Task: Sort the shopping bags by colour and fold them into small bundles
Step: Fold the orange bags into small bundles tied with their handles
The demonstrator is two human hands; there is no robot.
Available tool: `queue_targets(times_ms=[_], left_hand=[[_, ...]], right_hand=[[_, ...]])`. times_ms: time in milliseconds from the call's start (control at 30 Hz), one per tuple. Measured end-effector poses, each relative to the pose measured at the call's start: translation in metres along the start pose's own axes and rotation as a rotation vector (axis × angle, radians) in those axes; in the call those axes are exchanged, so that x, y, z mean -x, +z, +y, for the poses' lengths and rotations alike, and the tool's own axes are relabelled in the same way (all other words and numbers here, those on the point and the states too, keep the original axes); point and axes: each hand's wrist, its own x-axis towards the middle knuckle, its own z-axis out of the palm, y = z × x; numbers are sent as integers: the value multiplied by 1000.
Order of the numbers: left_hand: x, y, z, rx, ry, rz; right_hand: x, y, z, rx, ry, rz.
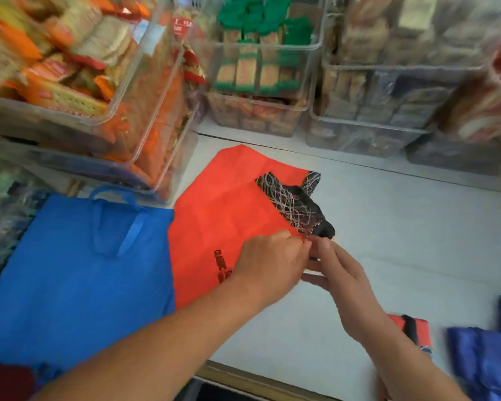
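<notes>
A red-orange shopping bag [214, 215] lies flat in the middle of the white counter, its black netted handle part [298, 204] at its right edge. My left hand [269, 264] pinches the bag's right edge near the handle. My right hand [339, 273] meets it there, fingers curled on the same edge and handle end. To the left a blue bag [78, 273] lies flat with its handles up. A folded red bundle [411, 331] and folded blue bundles [483, 360] sit at the lower right.
Clear plastic bins of packaged snacks [261, 68] stand stacked along the back and left of the counter [402, 227]. A dark red cloth [6, 380] shows at the bottom left corner. The counter's front edge [243, 377] runs below my arms.
</notes>
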Motion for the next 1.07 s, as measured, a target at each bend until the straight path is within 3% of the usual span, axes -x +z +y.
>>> queue_targets(times_ms=[67,133,200,367,433,500,533,600,733,900,1067], left_hand=[[9,7,29,298,-64,-150],[23,22,40,493,-54,-290],[43,36,33,428,-83,-350],[107,37,-20,199,-249,-340],[134,39,-40,92,-289,-445],[160,47,-56,-11,-268,-575],[170,51,-62,-40,-252,-599],[179,58,-75,-67,-237,-609],[180,69,-114,-87,-162,-598],[181,78,-152,-69,3,-554],[182,87,-167,-146,156,-350]], right_hand=[[10,-13,7,-48,24,23],[8,-29,22,82,26,210],[-2,-43,33,257,2,339],[-48,-51,28,466,-60,389],[-64,-52,31,494,-15,418],[-66,-55,47,699,-79,471],[-59,-54,58,830,-190,464],[-35,-40,86,1019,-418,292],[9,0,153,1158,-349,-132],[14,7,195,1231,-232,-192],[11,8,197,1220,-152,-210]])
